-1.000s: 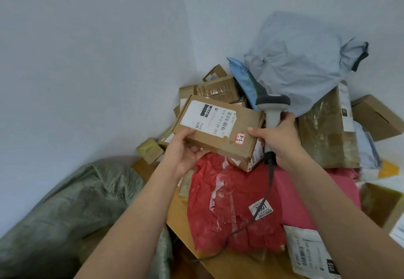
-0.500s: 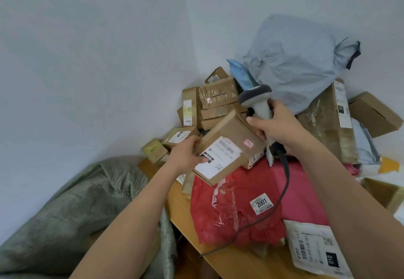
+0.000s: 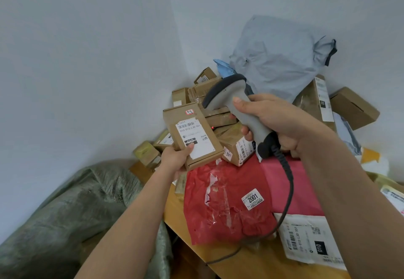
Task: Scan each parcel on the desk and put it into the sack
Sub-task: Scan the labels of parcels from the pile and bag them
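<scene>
Parcel presented for scanning

Label up, one cardboard parcel (image 3: 193,137) sat in the left hand (image 3: 175,158), fingers clamped on its lower end, above the tabletop (image 3: 251,263) edge. Right hand (image 3: 275,123) gripped one scanner (image 3: 238,108), head aimed toward that label, probably to read its barcode. One sack (image 3: 72,208) waited lower left.

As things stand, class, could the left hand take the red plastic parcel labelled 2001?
Probably not yet: the left hand grips a brown cardboard box, though the red plastic parcel lies uncovered nearby.

Pale grey-white walls (image 3: 87,60) meeting in corner behind.
</scene>
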`<act>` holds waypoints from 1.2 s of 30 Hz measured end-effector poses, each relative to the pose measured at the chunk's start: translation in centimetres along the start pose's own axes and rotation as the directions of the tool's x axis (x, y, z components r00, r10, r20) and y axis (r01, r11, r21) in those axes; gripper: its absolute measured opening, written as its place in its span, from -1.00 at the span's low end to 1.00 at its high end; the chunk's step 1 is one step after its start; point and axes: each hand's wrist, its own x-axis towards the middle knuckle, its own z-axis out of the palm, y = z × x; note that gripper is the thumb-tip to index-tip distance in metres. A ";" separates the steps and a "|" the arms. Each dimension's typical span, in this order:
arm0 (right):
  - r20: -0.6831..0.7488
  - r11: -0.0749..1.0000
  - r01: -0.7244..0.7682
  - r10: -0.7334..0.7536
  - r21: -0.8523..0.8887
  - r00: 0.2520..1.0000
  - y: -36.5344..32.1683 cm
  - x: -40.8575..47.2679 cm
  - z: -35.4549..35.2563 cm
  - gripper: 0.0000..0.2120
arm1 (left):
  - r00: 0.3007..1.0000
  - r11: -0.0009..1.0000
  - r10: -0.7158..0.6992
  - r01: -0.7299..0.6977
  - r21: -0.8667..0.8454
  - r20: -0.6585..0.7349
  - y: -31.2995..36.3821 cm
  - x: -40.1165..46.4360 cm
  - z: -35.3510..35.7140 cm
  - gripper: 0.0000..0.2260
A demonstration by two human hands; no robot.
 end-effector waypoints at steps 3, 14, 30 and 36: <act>-0.008 0.999 0.036 -0.036 0.024 0.999 -0.6 -0.7 0.3 -0.56 | 1.000 0.999 -0.010 0.010 -0.032 -0.005 -0.1 0.1 -0.1 -0.69; -0.038 0.996 0.058 -0.055 0.074 0.998 -1.7 -2.0 1.1 -0.57 | 0.999 0.996 -0.023 0.020 -0.086 -0.027 -0.9 0.0 -0.4 -0.67; 0.036 0.999 0.031 -0.032 0.024 0.999 -1.4 -3.7 2.8 -0.66 | 0.996 0.977 -0.048 0.032 -0.209 -0.071 -3.4 -3.5 -2.2 -0.69; 0.160 0.995 -0.015 0.030 -0.096 0.987 0.3 -2.8 6.7 -0.64 | 0.907 0.926 -0.310 0.221 -0.306 -0.284 -8.3 -5.2 -9.2 -0.55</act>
